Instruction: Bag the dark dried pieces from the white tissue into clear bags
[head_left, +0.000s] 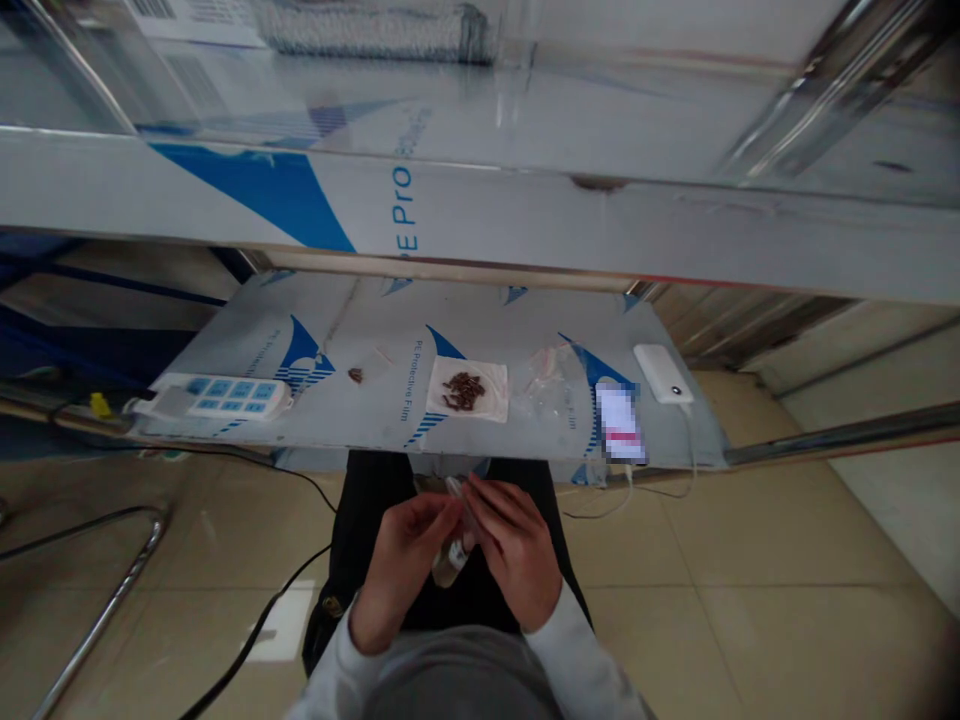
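Note:
Above my lap, close to the table's front edge, both hands meet on a small clear plastic bag (448,568). My left hand (409,550) pinches its upper edge between thumb and fingers. My right hand (517,540) is closed on the other side, with its fingers held together and partly covering the bag. What the bag contains, if anything, I cannot make out. Just beyond the hands, a pile of small brown pieces (463,391) lies on a white square sheet (491,395). A smaller brown clump (355,376) sits to the left of it.
Clear plastic bags (546,385) lie right of the sheet. Further right are a phone (620,422) with a pixelated screen and a white power bank (664,374) with a cable. A white power strip (232,396) rests at the left. A higher shelf (480,210) crosses above the low table (375,420).

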